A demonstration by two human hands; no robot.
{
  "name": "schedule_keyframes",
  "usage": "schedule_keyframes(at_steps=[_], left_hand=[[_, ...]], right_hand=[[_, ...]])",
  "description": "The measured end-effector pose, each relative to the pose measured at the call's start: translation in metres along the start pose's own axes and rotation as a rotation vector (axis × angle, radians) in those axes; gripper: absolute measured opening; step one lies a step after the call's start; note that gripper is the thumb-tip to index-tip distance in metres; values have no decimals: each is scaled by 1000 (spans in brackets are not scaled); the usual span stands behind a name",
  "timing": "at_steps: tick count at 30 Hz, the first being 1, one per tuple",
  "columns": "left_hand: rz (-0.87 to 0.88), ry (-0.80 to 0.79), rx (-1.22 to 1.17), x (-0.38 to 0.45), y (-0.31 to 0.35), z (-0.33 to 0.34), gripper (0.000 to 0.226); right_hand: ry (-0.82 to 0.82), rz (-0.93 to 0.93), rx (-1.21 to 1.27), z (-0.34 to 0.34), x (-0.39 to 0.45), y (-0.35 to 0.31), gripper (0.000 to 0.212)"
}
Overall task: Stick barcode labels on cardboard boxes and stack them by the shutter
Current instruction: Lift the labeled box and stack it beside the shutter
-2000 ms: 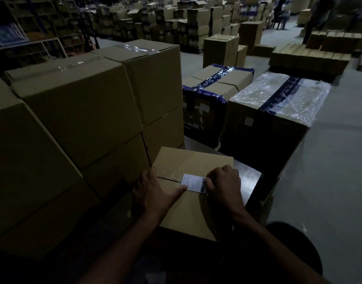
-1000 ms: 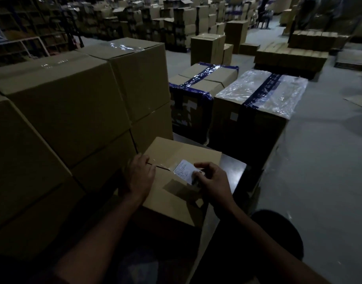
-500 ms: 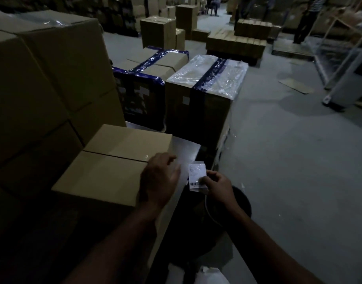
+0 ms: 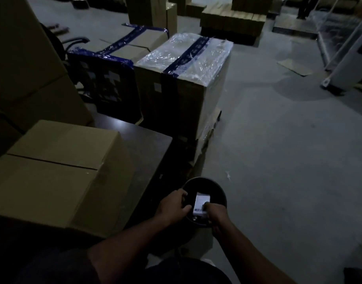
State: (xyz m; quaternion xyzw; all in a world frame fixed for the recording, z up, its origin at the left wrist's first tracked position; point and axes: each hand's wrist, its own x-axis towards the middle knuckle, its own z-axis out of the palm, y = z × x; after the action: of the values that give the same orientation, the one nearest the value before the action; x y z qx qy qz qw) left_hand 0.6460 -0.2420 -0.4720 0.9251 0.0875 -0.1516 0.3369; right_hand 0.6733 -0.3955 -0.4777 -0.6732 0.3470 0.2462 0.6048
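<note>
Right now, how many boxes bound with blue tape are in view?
2. A plastic-wrapped box with a blue tape band stands beyond the dark table; a blue-taped cardboard box sits just left of it. The stacks at left may hide others.

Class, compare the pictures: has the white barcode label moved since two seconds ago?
Yes. The barcode label has left the top of the cardboard box and gone rightward and down, off it; the right hand now holds it over the round black bin.

A white barcode label is held flat over a dark round bin. Left of the bin, a closed brown cardboard box sits upright.
</note>
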Motion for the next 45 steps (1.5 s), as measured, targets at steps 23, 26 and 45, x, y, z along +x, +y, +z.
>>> schedule_keyframes(at_steps=[23, 26, 45], left_hand=[[-79, 582, -285, 6, 12, -56, 42], [-26, 799, -249, -15, 14, -95, 40], [-720, 1394, -570, -168, -65, -131, 98]], right_hand=[[-570, -531, -561, 53, 30, -79, 23], [-611, -767, -567, 92, 6, -110, 5], [-886, -921, -483, 223, -84, -138, 43]])
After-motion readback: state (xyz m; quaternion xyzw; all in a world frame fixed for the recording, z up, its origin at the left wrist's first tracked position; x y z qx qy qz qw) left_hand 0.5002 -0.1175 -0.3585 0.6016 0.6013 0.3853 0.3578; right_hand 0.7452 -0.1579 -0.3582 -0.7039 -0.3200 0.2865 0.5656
